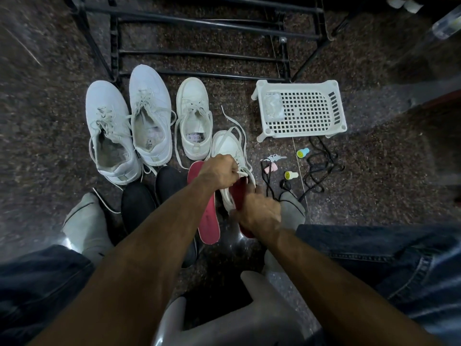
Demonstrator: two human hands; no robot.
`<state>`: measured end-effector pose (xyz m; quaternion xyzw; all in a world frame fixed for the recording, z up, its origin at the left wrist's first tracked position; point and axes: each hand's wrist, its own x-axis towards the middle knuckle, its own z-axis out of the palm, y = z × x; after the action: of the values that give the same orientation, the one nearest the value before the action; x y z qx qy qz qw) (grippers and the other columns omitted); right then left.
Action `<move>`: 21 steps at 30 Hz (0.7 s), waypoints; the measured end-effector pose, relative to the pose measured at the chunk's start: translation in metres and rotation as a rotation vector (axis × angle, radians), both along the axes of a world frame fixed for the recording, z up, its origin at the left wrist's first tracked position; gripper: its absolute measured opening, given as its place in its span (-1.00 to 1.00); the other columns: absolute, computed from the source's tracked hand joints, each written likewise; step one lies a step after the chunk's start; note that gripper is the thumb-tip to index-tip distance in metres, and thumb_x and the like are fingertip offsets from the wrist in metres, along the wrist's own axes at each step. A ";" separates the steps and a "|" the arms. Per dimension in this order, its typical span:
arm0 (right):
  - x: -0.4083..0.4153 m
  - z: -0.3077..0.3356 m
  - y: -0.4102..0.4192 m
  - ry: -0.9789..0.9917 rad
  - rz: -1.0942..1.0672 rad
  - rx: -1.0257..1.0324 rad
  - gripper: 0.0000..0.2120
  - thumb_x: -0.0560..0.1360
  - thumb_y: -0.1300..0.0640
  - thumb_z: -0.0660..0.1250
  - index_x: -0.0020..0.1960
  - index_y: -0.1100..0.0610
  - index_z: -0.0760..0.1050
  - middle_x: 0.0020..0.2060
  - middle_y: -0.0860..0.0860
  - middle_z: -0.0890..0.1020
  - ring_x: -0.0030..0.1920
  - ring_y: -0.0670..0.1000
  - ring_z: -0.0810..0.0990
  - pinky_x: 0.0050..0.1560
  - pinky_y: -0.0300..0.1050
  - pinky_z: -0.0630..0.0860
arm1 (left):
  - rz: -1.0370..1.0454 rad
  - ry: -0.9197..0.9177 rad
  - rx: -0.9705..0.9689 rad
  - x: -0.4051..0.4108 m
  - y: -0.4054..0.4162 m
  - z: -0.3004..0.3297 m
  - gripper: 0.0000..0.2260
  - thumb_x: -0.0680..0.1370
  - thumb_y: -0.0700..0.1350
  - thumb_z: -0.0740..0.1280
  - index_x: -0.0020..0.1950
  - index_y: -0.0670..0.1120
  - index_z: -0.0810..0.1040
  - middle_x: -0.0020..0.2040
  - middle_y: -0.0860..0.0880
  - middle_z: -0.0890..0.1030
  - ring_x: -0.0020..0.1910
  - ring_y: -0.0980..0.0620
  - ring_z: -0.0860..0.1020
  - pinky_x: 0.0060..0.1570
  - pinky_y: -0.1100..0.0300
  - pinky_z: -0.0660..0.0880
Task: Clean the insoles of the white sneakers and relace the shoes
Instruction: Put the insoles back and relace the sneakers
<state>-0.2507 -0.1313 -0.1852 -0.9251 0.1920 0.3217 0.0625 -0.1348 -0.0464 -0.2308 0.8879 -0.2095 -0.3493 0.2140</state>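
White lace is pinched in the left hand just above the small sneaker being worked on, which sits on the floor beside its mate. The right hand has a curled grip on a red insole at the shoe's opening; a second red insole lies just left of it. To do this well, I judge the insole should be seated flat first, lace ends held clear, then tension evened eyelet by eyelet. Two larger white sneakers wait at left.
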 end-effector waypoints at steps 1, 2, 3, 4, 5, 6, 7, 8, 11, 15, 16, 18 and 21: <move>-0.006 0.002 0.001 0.010 0.003 -0.009 -0.22 0.39 -0.24 0.40 0.37 0.19 0.19 0.24 0.11 0.42 0.07 0.18 0.60 -0.12 0.00 0.48 | -0.001 -0.001 -0.002 0.000 0.000 0.000 -0.89 0.47 -0.07 0.36 -0.22 -0.05 0.63 -0.16 -0.05 0.66 -0.14 -0.09 0.59 -0.20 0.16 0.41; -0.013 0.002 0.002 0.005 -0.011 -0.009 -0.19 0.38 -0.23 0.41 0.38 0.21 0.15 0.25 0.11 0.39 0.07 0.18 0.59 -0.12 0.01 0.49 | 0.000 0.001 -0.006 0.000 0.000 -0.001 -0.88 0.48 -0.06 0.37 -0.23 -0.05 0.62 -0.17 -0.04 0.66 -0.14 -0.08 0.59 -0.20 0.16 0.42; -0.019 0.002 0.003 -0.014 -0.047 0.003 -0.21 0.38 -0.21 0.41 0.37 0.21 0.15 0.25 0.11 0.38 0.07 0.18 0.59 -0.10 0.01 0.50 | -0.001 0.002 -0.008 0.000 0.000 -0.001 -0.88 0.48 -0.06 0.37 -0.24 -0.04 0.62 -0.17 -0.03 0.66 -0.14 -0.07 0.60 -0.20 0.17 0.42; -0.024 0.002 0.004 -0.039 -0.102 0.024 -0.26 0.40 -0.18 0.39 0.35 0.20 0.17 0.23 0.11 0.39 0.07 0.18 0.59 -0.09 0.01 0.50 | 0.001 0.004 -0.010 0.000 0.000 -0.001 -0.88 0.48 -0.06 0.37 -0.25 -0.03 0.61 -0.17 -0.03 0.66 -0.14 -0.06 0.60 -0.20 0.17 0.42; -0.028 0.002 0.005 -0.073 -0.156 0.044 -0.33 0.41 -0.15 0.37 0.33 0.19 0.21 0.21 0.11 0.41 0.06 0.18 0.59 -0.09 0.00 0.49 | 0.006 0.006 -0.011 -0.001 0.000 -0.001 -0.87 0.48 -0.06 0.37 -0.26 0.00 0.59 -0.16 -0.02 0.67 -0.14 -0.06 0.60 -0.19 0.17 0.42; -0.031 0.002 0.006 -0.110 -0.202 0.058 -0.39 0.44 -0.13 0.35 0.32 0.17 0.24 0.20 0.10 0.43 0.06 0.19 0.59 -0.08 0.00 0.49 | 0.012 0.006 -0.013 -0.001 0.000 0.000 -0.87 0.49 -0.07 0.37 -0.27 0.02 0.57 -0.15 -0.03 0.67 -0.13 -0.06 0.60 -0.19 0.17 0.42; -0.033 0.001 0.008 -0.152 -0.244 0.068 -0.44 0.46 -0.12 0.32 0.31 0.14 0.27 0.19 0.10 0.45 0.06 0.19 0.58 -0.06 0.01 0.49 | 0.015 0.002 -0.014 -0.001 0.000 0.000 -0.86 0.49 -0.07 0.37 -0.28 0.03 0.56 -0.14 -0.03 0.67 -0.13 -0.06 0.60 -0.19 0.17 0.41; -0.034 0.000 0.010 -0.192 -0.281 0.080 -0.49 0.48 -0.12 0.30 0.31 0.12 0.29 0.18 0.10 0.47 0.07 0.20 0.58 -0.04 0.02 0.50 | 0.021 0.000 -0.015 -0.001 0.000 0.001 -0.87 0.49 -0.07 0.37 -0.26 0.02 0.58 -0.14 -0.04 0.67 -0.14 -0.06 0.59 -0.19 0.17 0.40; -0.032 -0.007 0.020 -0.307 -0.337 0.104 -0.58 0.50 -0.07 0.26 0.28 0.10 0.37 0.16 0.08 0.50 0.07 0.19 0.58 -0.02 0.02 0.50 | 0.039 0.000 -0.019 -0.001 0.000 -0.001 -0.90 0.50 -0.08 0.37 -0.16 -0.05 0.65 -0.12 -0.05 0.67 -0.16 -0.05 0.56 -0.20 0.18 0.37; -0.018 -0.019 0.025 -0.407 -0.358 0.078 -0.61 0.50 -0.05 0.26 0.25 0.11 0.45 0.11 0.06 0.55 0.12 0.13 0.53 -0.02 -0.01 0.50 | 0.040 0.008 -0.020 -0.002 0.001 -0.003 -0.89 0.50 -0.07 0.36 -0.17 -0.02 0.66 -0.13 -0.05 0.67 -0.12 -0.08 0.60 -0.21 0.18 0.37; -0.015 -0.023 0.025 -0.420 -0.338 0.060 -0.61 0.49 -0.05 0.26 0.25 0.11 0.46 0.11 0.06 0.56 0.14 0.11 0.51 -0.01 -0.02 0.49 | 0.036 0.014 -0.018 -0.002 0.001 -0.004 -0.89 0.50 -0.07 0.36 -0.18 -0.02 0.66 -0.15 -0.05 0.67 -0.13 -0.08 0.60 -0.22 0.18 0.38; -0.010 -0.030 0.023 -0.432 -0.273 0.031 -0.60 0.48 -0.06 0.27 0.24 0.12 0.47 0.10 0.05 0.57 0.17 0.10 0.47 0.01 0.00 0.48 | 0.024 0.022 -0.016 0.000 0.001 -0.006 -0.88 0.48 -0.08 0.36 -0.22 -0.03 0.65 -0.18 -0.05 0.66 -0.16 -0.08 0.59 -0.23 0.17 0.39; 0.000 -0.039 0.018 -0.415 -0.227 0.026 -0.63 0.49 -0.07 0.28 0.19 0.12 0.50 0.05 0.06 0.59 0.15 0.12 0.47 -0.02 0.03 0.48 | 0.020 0.024 -0.041 0.002 0.003 -0.011 -0.85 0.45 -0.08 0.37 -0.32 -0.06 0.59 -0.20 -0.04 0.66 -0.17 -0.09 0.60 -0.23 0.15 0.44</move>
<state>-0.2511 -0.1132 -0.2244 -0.9430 0.2736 0.1178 0.1484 -0.1332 -0.0436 -0.2416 0.8811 -0.2054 -0.3532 0.2380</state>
